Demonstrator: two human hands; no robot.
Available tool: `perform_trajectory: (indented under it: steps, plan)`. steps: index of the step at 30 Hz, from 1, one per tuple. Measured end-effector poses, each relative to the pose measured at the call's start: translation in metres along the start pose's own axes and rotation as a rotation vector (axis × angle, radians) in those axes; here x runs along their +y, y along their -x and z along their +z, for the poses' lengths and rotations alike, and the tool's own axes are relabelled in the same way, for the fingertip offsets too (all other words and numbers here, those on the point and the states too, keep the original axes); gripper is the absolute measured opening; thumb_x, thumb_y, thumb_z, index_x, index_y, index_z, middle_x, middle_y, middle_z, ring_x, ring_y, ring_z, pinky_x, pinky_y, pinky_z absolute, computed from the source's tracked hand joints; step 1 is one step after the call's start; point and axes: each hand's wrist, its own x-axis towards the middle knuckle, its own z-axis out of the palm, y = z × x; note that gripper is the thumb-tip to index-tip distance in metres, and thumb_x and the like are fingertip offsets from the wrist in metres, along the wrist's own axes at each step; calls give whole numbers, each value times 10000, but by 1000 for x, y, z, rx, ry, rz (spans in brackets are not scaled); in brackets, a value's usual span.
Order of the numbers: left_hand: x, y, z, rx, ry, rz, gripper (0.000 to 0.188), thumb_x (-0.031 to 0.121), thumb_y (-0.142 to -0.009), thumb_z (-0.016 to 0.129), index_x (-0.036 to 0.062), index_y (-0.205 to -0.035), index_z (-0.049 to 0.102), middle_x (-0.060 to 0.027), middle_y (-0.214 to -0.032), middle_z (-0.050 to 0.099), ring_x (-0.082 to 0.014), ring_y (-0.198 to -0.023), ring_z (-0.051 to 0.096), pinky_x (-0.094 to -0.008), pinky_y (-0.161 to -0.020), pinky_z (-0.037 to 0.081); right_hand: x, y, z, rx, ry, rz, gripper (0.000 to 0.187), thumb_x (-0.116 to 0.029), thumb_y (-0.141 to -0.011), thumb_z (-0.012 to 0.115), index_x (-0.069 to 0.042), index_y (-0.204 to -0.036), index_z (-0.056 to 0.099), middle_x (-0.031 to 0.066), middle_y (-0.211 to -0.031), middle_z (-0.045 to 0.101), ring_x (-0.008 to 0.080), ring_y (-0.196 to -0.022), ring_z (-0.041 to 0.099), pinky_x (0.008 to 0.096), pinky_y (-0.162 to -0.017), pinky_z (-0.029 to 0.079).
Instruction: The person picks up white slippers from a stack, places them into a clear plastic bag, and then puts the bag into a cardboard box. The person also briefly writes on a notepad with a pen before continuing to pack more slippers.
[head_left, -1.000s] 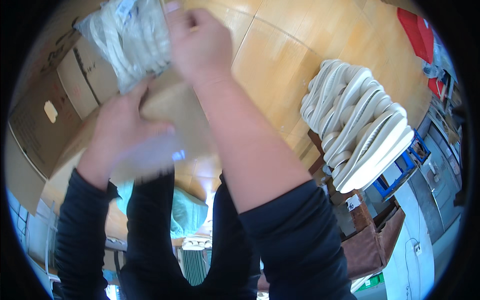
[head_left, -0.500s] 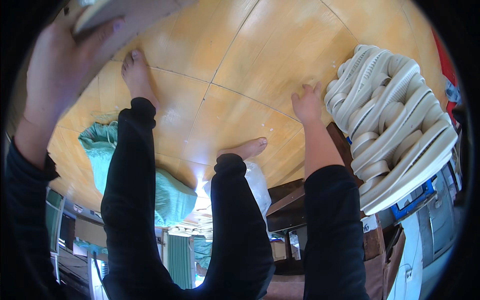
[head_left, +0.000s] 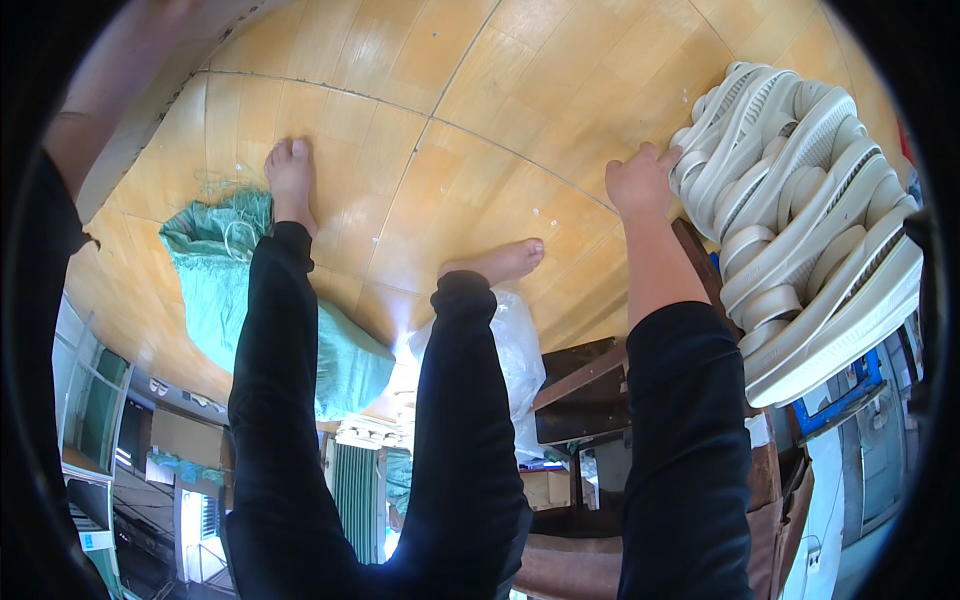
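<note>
My left hand (head_left: 135, 40) is at the upper left, dim and cut off by the rim of the picture, so I cannot see its fingers or anything in them. It lies over a greyish flat surface (head_left: 185, 65) with a dark, marked edge. My right hand (head_left: 643, 182) has reached the left side of a pile of white shoe soles (head_left: 800, 220). Its fingers are bent and their tips meet the ends of the soles. The thumb stands apart from them, and no sole has been lifted from the pile. The soles lie overlapping in slanting rows.
A green woven sack (head_left: 350, 370) lies by my left leg, its mouth frayed (head_left: 215, 230). Behind my right foot (head_left: 495, 262) is a clear plastic bag (head_left: 515, 350). A dark wooden frame (head_left: 580, 395) stands beside my right forearm. Yellow-brown floor tiles (head_left: 480, 170) stretch ahead.
My right hand has moved right, from above the floor to the soles, and its fingers have bent. My left hand has gone up and away toward the rim. The whole view has shifted slightly.
</note>
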Motion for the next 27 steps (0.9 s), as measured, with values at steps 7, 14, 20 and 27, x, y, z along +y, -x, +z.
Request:
perform_trajectory:
  steps: [7, 14, 20, 27]
  plan:
    - [73, -230, -271, -281, -972, 721, 464, 372, -949, 616, 31, -1263, 615, -154, -1103, 722, -371, -905, 701, -445, -791, 556, 7, 23, -25, -53, -7, 47, 518, -192, -882, 592, -18, -1358, 484, 255, -1648, 85, 384, -1253, 574, 455, -1005, 504]
    - [87, -220, -305, -50, 160, 300, 226, 227, -768, 769, 18, -846, 730, -204, -743, 679, -382, -711, 672, -441, -683, 537, 9, 48, -50, 3, 56, -5, 573, -207, -885, 596, -14, -1402, 442, 285, -1638, 69, 406, -1144, 638, 465, -943, 538]
    - [89, -225, -312, 36, 53, 414, 285, 304, -794, 744, 25, -846, 717, -190, -759, 686, -379, -738, 675, -459, -691, 530, 15, 62, -61, -11, 47, 76, 614, -223, -892, 600, -11, -1438, 417, 302, -1631, 64, 419, -1141, 639, 460, -956, 535]
    - [93, -223, -318, 7, 39, 373, 276, 305, -795, 743, 36, -858, 720, -192, -766, 690, -383, -754, 676, -469, -709, 528, 21, 92, -76, 139, -20, -62, 592, -241, -903, 607, -27, -1434, 456, 254, -1644, 100, 390, -1233, 587, 458, -987, 516]
